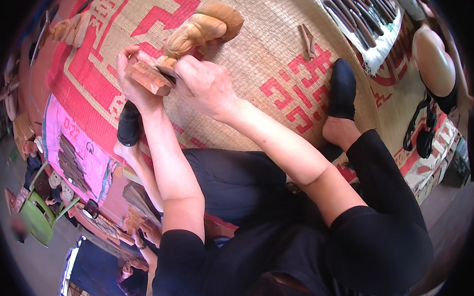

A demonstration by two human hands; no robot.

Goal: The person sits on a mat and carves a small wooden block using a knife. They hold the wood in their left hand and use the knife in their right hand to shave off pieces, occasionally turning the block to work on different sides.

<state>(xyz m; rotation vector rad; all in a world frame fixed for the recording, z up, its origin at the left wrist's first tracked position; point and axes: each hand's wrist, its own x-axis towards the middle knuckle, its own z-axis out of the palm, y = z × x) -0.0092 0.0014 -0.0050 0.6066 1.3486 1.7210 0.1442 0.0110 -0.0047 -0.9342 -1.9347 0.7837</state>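
Note:
My left hand (141, 97) is closed around a small reddish-brown rectangular block (148, 78), its fingers curling up along the far side. In a closed grip, my right hand (204, 85) brings a thin dark flat piece (166, 70) against the block's right end. Whether that piece is a blade cannot be made out, since my fingers cover most of it. Just beyond both hands, a carved yellowish wooden figure (201, 29) lies on its side on the woven mat (275, 47).
At the upper right, a white cloth (376, 57) bears several dark-handled carving tools (355, 11). Several more tools (73, 164) rest on a pink sheet (92, 179) at left. Another carving (72, 29) stands far left. A green chair (37, 220) and other people's limbs (435, 57) are around the edges.

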